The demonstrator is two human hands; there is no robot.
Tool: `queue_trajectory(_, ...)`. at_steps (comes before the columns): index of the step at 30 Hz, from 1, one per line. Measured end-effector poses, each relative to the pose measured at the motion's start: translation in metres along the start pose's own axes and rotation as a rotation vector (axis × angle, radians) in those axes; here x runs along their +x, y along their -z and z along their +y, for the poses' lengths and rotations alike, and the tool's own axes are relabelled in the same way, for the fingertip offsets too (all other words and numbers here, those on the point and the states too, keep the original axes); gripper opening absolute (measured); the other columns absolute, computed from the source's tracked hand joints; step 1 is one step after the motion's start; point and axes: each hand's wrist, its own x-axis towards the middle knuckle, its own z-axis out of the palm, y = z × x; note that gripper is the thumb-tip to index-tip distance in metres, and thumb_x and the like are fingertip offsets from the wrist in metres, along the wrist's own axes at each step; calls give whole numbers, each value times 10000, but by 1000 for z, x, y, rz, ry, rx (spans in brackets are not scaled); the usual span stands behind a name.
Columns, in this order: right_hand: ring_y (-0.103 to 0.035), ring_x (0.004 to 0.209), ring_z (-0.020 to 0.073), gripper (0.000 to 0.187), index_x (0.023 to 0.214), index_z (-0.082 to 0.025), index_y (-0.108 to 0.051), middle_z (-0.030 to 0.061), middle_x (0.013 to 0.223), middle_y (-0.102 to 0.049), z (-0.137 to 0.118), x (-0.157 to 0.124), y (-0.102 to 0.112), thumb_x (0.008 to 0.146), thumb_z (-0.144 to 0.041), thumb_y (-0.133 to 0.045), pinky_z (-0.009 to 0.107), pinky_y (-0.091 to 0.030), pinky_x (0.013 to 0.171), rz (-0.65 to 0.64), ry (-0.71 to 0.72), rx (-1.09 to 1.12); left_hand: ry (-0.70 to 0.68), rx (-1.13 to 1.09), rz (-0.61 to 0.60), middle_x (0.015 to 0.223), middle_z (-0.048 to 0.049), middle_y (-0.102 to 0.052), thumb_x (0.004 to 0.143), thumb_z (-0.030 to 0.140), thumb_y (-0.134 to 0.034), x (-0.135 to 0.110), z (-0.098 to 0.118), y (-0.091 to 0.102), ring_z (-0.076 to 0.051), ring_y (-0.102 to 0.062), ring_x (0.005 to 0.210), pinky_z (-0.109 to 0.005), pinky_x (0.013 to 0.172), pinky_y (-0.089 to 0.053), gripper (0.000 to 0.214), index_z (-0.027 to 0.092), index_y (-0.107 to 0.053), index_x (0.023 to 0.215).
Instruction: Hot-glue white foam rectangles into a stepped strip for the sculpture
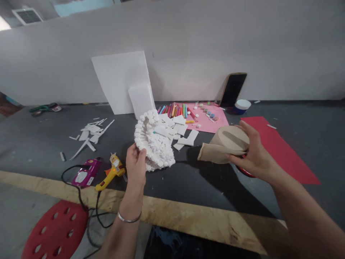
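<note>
My left hand (136, 162) grips the lower left edge of a bumpy white foam craft piece (159, 151), thumb in front. The piece is tilted and covered in small white lumps, with a tiny green spot on it. On the right, my right hand (254, 151) is closed around a wide roll of beige tape (222, 144), fingers at its right side. A loose flap of the roll sticks out to the left. Part of a red round object (246, 172) shows beneath the right hand, mostly hidden. Cut white foam pieces (180, 127) lie behind the craft piece.
A yellow glue gun (111, 172) and a purple power box (87, 173) with black cables lie at left, near foam scraps (93, 131). White boards (124, 82) and a phone (234, 89) lean on the wall. Crayons (175, 109), pink paper (212, 124), a jar (242, 107) and red paper (280, 151) are behind.
</note>
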Motion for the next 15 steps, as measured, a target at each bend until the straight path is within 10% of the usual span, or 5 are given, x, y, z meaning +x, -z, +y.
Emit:
queue_trajectory(6,-322,1418,432,897,1567,-243,-188,203,1529,-347,-14,1,6,827,-320,-687,639,-397,1058,70,105,-162,-12,2,-123,1162,-131,-705,768,273,-689,-1,5,-18,-243,-678,1059,-417,981,-505,394,164,-615,1139)
queue_trajectory(9,-537,1227,391,630,1434,-269,-442,176,1348,-549,-52,-8,3,842,-186,-643,614,-465,964,279,217,-258,-36,31,-183,1174,-132,-699,791,285,-677,-1,4,-27,-244,-675,1065,-418,977,-509,400,169,-604,1168)
queue_trajectory(15,-627,909,239,536,1349,-222,-552,105,1062,-678,-98,-22,-43,852,-29,-497,388,-536,785,-189,384,-197,-121,62,-339,1229,-119,-677,843,302,-645,-4,-2,-41,-241,-655,1123,-410,989,-506,415,201,-581,1241)
